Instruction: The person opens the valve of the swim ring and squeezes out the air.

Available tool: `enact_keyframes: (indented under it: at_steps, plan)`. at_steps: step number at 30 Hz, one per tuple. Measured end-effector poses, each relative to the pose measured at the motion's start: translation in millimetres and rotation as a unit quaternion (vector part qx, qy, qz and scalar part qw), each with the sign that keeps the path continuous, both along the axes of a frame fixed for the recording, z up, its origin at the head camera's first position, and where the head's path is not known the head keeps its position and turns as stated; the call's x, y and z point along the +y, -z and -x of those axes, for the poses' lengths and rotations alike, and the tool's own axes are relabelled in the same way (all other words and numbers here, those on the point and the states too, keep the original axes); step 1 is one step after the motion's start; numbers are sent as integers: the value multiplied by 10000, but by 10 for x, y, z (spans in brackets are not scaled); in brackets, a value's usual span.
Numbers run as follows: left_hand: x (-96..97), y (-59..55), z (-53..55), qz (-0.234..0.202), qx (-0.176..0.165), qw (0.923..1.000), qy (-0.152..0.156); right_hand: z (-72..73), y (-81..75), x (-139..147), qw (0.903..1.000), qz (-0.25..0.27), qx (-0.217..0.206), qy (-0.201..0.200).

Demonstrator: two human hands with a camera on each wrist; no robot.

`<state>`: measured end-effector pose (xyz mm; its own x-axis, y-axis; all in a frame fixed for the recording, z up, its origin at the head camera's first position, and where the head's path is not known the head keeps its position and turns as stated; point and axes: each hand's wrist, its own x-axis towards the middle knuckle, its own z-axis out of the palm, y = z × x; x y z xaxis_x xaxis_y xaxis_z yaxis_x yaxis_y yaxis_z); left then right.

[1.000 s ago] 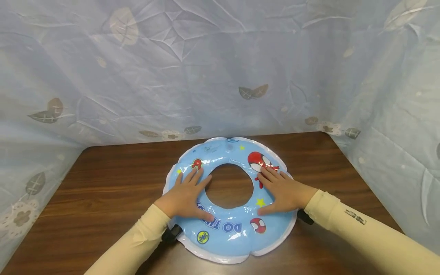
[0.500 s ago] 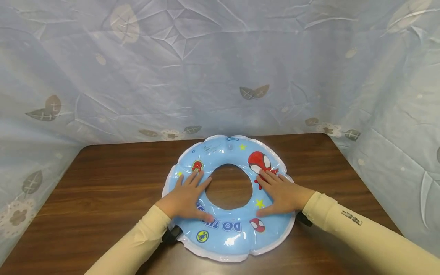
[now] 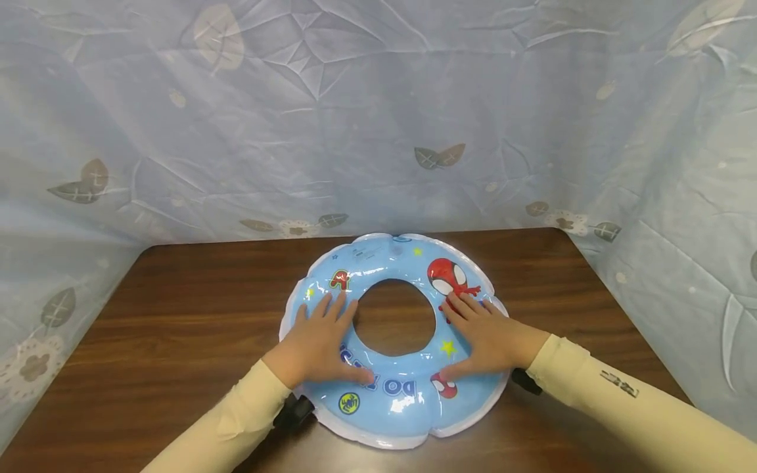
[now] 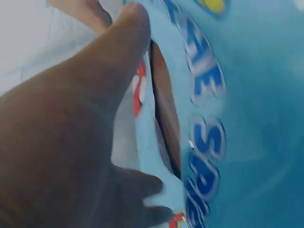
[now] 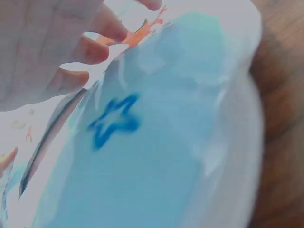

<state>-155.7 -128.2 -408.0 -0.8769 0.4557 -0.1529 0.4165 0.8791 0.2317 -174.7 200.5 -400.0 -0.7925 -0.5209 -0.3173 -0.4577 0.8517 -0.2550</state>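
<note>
An inflated light-blue swim ring lies flat, printed with red cartoon figures, yellow stars and blue letters, with a white scalloped seam round its edge. On its left side rests my left hand, fingers spread and thumb reaching across the lettering. My right hand lies over the opposite side, its fingertips by the large red figure and its thumb at the small red mask print. In the left wrist view the thumb stretches above the ring's hole. The right wrist view has the fingers extended over the blue film.
The ring is on a dark wood-grain table with rounded far corners. A pale blue curtain with leaf prints hangs behind the table and along its sides. Black straps show under the wrists, below cream sleeves.
Both hands stay on the ring with only small shifts. The left thumb has slid slightly right, and the right thumb has come down onto the mask print.
</note>
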Motion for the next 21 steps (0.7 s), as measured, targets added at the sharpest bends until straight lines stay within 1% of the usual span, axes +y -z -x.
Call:
enact_keyframes:
  at_steps: [3,5,8,11,18,21]
  plan:
    - [52,-41,-89,209,-280,9993,-109,-51,-13,-40,9999,-20,-151,-21]
    - [82,-34,-129,343,-392,9985,-141,-73,-8,-65,9997,-67,-235,-58]
    - [107,5,-163,496,-364,9980,-161,-83,14,-86,9995,-140,-265,-80]
    - [116,46,-178,554,-292,9979,-177,-85,38,-95,9995,-181,-259,-91]
    - [128,145,-172,596,-253,9978,-150,-104,78,-124,9992,-230,-273,-152]
    - [138,142,-172,599,-278,9978,-99,-100,57,-125,9987,-367,-282,-226]
